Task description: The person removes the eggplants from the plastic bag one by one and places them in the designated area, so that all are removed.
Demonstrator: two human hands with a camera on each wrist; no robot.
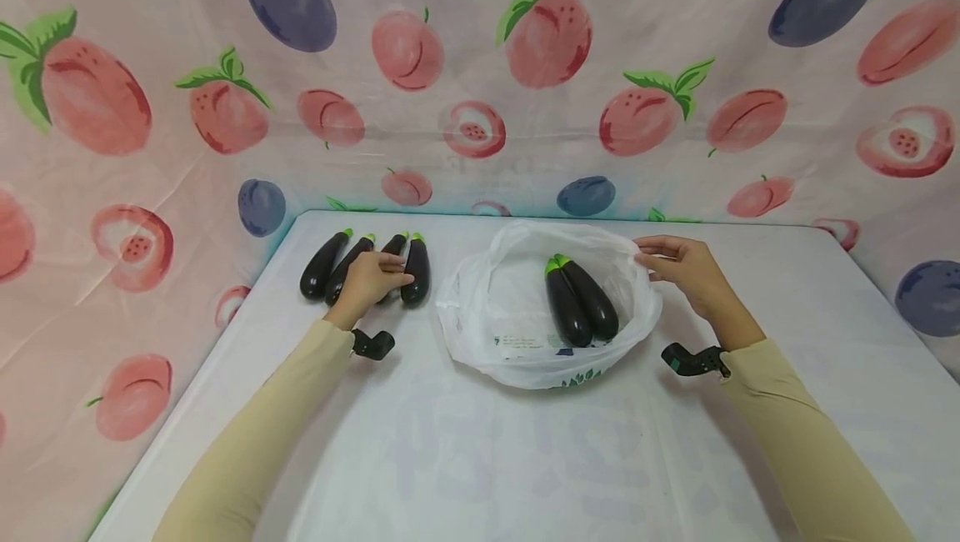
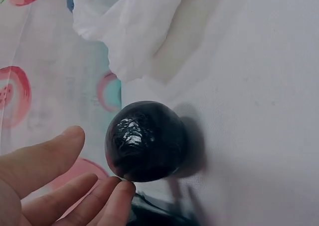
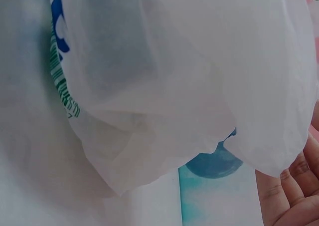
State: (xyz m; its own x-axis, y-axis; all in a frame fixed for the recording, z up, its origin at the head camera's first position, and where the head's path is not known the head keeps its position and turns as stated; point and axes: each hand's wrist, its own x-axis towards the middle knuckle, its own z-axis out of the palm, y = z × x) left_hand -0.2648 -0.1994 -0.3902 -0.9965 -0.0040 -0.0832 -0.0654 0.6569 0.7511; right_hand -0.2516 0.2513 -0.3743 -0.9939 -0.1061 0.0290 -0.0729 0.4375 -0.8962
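On the left of the table, several dark eggplants with green stem ends lie in a row. My left hand (image 1: 367, 279) is over this row, its fingertips by the rightmost eggplant (image 1: 417, 273). In the left wrist view, the thumb stands apart from the fingers, which reach the underside of that eggplant (image 2: 145, 141). A white plastic bag (image 1: 480, 350) sits mouth-open at the centre, with two eggplants (image 1: 581, 300) side by side inside. My right hand (image 1: 690, 271) pinches the bag's right rim; the right wrist view shows curled fingers (image 3: 299, 173) at the thin plastic (image 3: 164, 136).
The white table (image 1: 525, 459) meets a fruit-patterned cloth (image 1: 465, 42) at its back edge and left side. Dark wrist cameras (image 1: 372, 345) are strapped at both sleeves. Green print shows on the bag's front.
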